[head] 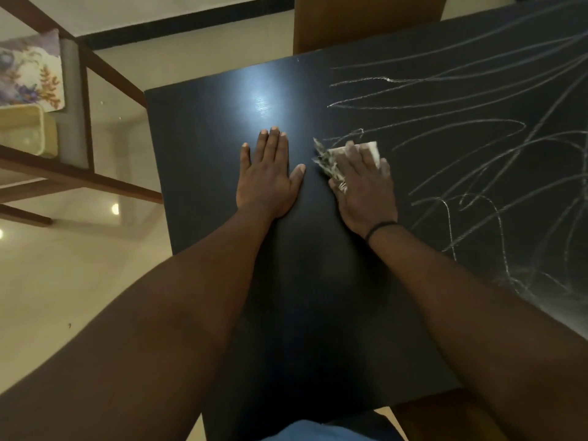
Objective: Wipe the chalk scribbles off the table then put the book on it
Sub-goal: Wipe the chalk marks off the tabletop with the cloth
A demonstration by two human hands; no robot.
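Dim room, glare on table [222, 128], cloth [331, 163] motion-blurred, wide-angle warp

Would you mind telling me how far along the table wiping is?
The table's left part looks chalk-free. The right hand presses a cloth at the edge of the chalk scribbles; the left hand rests flat. The right side remains scribbled, and no book is visible.

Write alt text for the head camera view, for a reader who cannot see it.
A person's right hand presses a cloth on a black table, beside white chalk scribbles covering its right side. The left hand rests flat on the bare left part.
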